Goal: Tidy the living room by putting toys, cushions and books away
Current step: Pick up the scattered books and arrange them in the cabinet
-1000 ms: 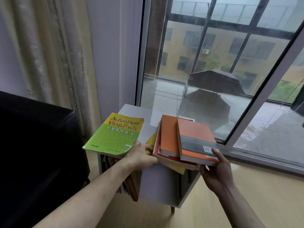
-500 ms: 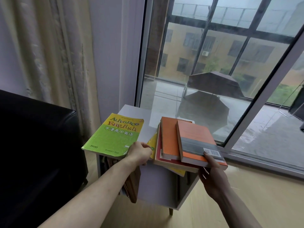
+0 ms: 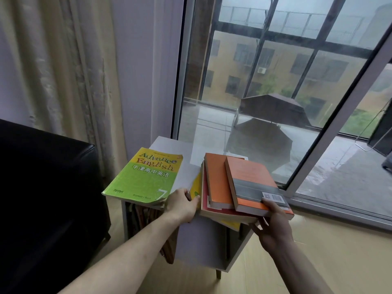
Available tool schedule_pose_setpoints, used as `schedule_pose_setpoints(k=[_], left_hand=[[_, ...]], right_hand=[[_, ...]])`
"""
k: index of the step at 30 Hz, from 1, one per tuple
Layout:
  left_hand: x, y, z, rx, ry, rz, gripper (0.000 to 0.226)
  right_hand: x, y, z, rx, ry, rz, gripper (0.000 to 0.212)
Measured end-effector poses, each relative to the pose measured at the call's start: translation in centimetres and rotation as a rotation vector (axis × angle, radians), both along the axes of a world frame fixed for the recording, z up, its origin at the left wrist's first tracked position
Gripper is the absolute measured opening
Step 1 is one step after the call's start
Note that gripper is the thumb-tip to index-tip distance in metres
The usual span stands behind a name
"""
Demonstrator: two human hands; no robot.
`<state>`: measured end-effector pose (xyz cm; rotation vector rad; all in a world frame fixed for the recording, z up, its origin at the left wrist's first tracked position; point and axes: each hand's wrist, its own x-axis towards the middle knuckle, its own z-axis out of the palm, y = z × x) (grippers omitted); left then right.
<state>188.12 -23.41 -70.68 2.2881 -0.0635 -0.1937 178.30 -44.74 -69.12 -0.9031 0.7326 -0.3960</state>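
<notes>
Gripping the near right corner of the top orange book [image 3: 253, 184], the right hand [image 3: 273, 224] had its thumb on the cover by the barcode and its fingers curled beneath, seemingly under the stack's lower books as well. Left hand [image 3: 183, 205] curled against the stack's left edge, fingers at the yellow book [image 3: 196, 188] low in the pile; exactly what it pinched could not be told. Judged purpose: both hands bracing a loose, fanned stack to square it or lift it.

Stack lay on the small white counter [image 3: 167, 145] by the window [image 3: 275, 92], overhanging the near edge, which likely explained the support from below. Second orange book [image 3: 216, 181] and a red-covered one [image 3: 204, 200] sat under the top volume, all skewed. Paperbacks: matte covers, pale page blocks, soft corners.

Green English textbook [image 3: 144, 176] lay apart to the left, flat, glossy, its near corner curled, overhanging too. More books [image 3: 146, 217] stood in the cubby under the counter, a probable destination. Black leather sofa arm [image 3: 46, 177] left; beige textured curtain [image 3: 53, 71] behind; wood-look floor [image 3: 339, 240].
</notes>
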Motion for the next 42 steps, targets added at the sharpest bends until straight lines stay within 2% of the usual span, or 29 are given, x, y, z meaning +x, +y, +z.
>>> schedule_pose_setpoints(k=[4,9,11,13,15,17,20,23,26,29,32,34,36,39,42], left_hand=[[-0.7,-1.0,-0.7,-0.040,-0.046,0.015,0.037],[-0.1,-1.5,1.8,-0.407,-0.207,0.147,0.027],[0.2,-0.7,3.4,-0.477,-0.336,0.162,0.021],[0.0,1.0,4.9,-0.479,-0.495,0.172,0.022],[-0.2,3.1,6.0,-0.452,-0.632,0.218,0.025],[-0.2,5.3,6.8,-0.453,-0.723,0.259,0.027],[-0.5,7.7,8.1,-0.526,-0.813,0.276,0.029],[-1.8,9.3,9.8,-0.552,-0.957,0.307,0.021],[-2.2,10.3,10.8,-0.496,-1.161,0.297,0.014],[-1.4,10.3,10.0,-0.375,-1.302,0.200,0.011],[-0.4,9.5,8.0,-0.285,-1.240,0.025,0.011],[-0.3,8.8,6.4,-0.257,-1.131,-0.070,0.013],[-0.4,8.0,4.8,-0.212,-1.006,-0.203,0.017],[-1.0,6.5,2.8,-0.104,-0.853,-0.410,0.018],[-1.6,5.6,1.9,0.010,-0.705,-0.486,0.021]], right_hand=[[-0.2,-0.1,0.0,0.013,0.002,-0.060,0.055],[-0.5,-0.2,0.5,0.069,-0.027,-0.051,0.040],[-0.8,-0.3,0.6,0.092,-0.039,-0.056,0.036],[-1.1,-0.3,0.6,0.086,-0.032,-0.063,0.029],[-1.2,-0.2,0.5,0.064,-0.008,-0.062,0.037],[-1.4,-0.2,0.5,0.036,0.006,-0.055,0.048],[-1.4,0.1,0.8,-0.021,0.037,-0.019,0.043],[-1.2,0.4,0.6,-0.129,0.062,0.002,0.042],[-1.0,0.9,0.6,-0.285,0.093,0.001,0.047],[-1.2,1.5,0.9,-0.413,0.133,-0.014,0.040],[-1.5,2.4,1.5,-0.533,0.148,-0.079,0.033],[-1.4,3.0,2.2,-0.586,0.103,-0.126,0.017],[-1.1,3.7,3.0,-0.605,0.067,-0.186,0.010],[-0.4,4.7,4.0,-0.567,-0.013,-0.264,0.014],[0.4,5.5,5.0,-0.581,-0.098,-0.359,0.022]])
